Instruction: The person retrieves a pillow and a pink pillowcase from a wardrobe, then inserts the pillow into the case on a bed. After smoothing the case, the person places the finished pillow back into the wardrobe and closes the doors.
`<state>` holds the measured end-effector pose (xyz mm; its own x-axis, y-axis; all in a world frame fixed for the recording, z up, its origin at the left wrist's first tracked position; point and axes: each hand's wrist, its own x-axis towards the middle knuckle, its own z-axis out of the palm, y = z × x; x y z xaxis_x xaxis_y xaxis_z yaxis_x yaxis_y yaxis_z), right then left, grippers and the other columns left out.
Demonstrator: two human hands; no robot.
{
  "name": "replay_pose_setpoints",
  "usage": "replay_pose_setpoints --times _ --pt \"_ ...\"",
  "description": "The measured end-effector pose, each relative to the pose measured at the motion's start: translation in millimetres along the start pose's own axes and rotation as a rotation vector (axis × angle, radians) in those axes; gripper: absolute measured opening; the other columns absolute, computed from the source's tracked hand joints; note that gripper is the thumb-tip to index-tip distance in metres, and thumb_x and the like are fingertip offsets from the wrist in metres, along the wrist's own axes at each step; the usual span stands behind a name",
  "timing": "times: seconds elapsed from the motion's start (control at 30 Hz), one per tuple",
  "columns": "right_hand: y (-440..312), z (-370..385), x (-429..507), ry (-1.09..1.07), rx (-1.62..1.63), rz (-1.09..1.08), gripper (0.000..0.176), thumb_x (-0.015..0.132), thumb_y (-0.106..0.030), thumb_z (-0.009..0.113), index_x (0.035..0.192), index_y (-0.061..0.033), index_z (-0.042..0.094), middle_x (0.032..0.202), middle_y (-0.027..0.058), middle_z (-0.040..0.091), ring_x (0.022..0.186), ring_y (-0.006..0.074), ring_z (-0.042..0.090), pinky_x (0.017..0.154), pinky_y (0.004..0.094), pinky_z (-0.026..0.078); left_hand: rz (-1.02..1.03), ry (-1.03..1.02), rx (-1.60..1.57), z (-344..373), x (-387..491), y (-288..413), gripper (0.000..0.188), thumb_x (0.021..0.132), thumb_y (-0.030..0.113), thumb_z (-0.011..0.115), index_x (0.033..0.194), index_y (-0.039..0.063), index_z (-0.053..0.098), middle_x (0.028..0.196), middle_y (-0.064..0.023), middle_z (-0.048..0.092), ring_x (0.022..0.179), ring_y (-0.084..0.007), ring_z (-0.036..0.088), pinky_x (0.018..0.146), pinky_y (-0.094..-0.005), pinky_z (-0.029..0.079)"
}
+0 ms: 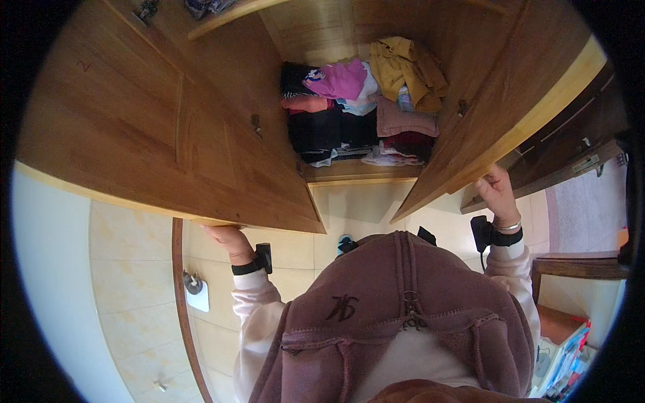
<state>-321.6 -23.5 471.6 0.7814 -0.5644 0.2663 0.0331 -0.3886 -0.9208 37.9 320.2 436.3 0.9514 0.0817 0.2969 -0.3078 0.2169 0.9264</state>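
Before me a wooden wardrobe stands with both doors swung outward. My left hand point(226, 236) is at the outer edge of the left door point(151, 136), its fingers mostly hidden by the wood. On the other side, my right hand point(496, 190) grips the edge of the right door point(496, 121). Between the doors, folded clothes lie in stacks on the wardrobe's bottom shelf point(363, 176). Among them are a mustard garment point(403, 65), a magenta garment point(338, 80), a dusty-pink folded piece point(407, 118) and several dark ones point(313, 130).
Another dark wooden door or panel point(554, 156) lies beyond my right hand. A wooden-edged piece of furniture point(579, 264) stands at my right, with a box of items point(562, 362) below. On the tiled floor point(267, 252) at left are a door stop-like object point(192, 282) and white square point(200, 297).
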Motion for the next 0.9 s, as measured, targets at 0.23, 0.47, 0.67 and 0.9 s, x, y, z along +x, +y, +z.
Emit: replay_pose_setpoints --times 0.23,0.47,0.67,0.9 --pt "0 -1 2 0.008 0.024 0.013 0.032 0.082 -0.023 0.061 0.104 -0.0005 0.057 0.101 0.0069 0.06 0.097 0.0155 0.053 0.086 0.0298 0.039 0.064 -0.008 -0.048 -15 7 -9 0.058 0.09 0.049 0.025 0.124 0.003 0.038 0.116 -0.0148 0.049 0.094 -0.0277 0.054 0.07 -0.0396 0.05" --pt "-6 0 1 0.058 0.044 0.021 0.031 0.083 -0.02 0.06 0.106 -0.0007 0.056 0.103 0.0057 0.06 0.098 0.0147 0.053 0.086 0.0293 0.039 0.085 -0.036 0.182 -25 5 -7 0.061 0.092 0.049 0.024 0.123 -0.001 0.041 0.118 -0.015 0.048 0.099 -0.0244 0.05 0.083 -0.0342 0.042" --pt "-12 2 0 0.056 0.062 0.023 0.03 0.084 -0.019 0.059 0.107 -0.0003 0.056 0.102 0.0059 0.06 0.097 0.0148 0.054 0.087 0.0292 0.04 0.046 -0.175 -0.028 -24 2 12 0.063 0.089 0.053 0.034 0.122 0.0 0.042 0.117 -0.0125 0.05 0.103 -0.021 0.05 0.088 -0.033 0.04" --pt "-20 2 4 0.01 -0.148 -0.066 0.027 0.084 -0.017 0.058 0.105 0.0005 0.056 0.096 0.008 0.062 0.09 0.0147 0.056 0.081 0.0282 0.043 -0.014 -0.424 -0.076 -32 2 23 0.051 0.087 0.048 0.047 0.108 0.002 0.052 0.105 -0.0066 0.057 0.096 -0.0159 0.053 0.083 -0.0298 0.042"
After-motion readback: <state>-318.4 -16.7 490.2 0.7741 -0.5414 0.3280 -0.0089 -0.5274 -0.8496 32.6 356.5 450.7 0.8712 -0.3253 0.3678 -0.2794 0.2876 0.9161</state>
